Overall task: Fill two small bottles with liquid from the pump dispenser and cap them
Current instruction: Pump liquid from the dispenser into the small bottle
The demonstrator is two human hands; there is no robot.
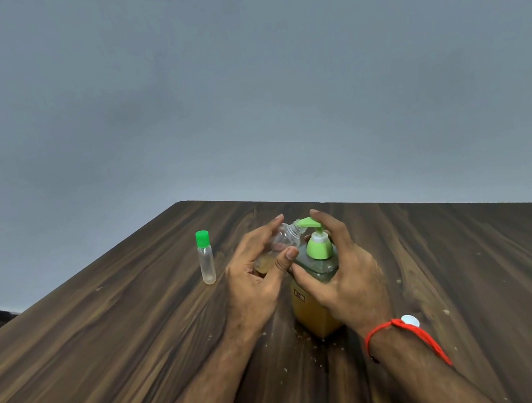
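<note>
The left hand (254, 272) grips an uncapped small bottle (284, 238), tilted so its mouth meets the pump dispenser (318, 283) spout and catches the liquid. The right hand (340, 266) rests straight fingers on the pump head, ready to press. Left of the dispenser, a green-capped bottle (206, 258) stands on the desk (106, 346).

Green pump (311, 225), green cap (202, 238), amber liquid (313, 318), red wrist thread (412, 334).

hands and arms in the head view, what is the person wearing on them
Both forearms are bare, with no sleeves and no gloves. The left hand shows no rings and no band. The right hand has a red thread bracelet tied at the wrist, its loose ends trailing down the forearm.
</note>
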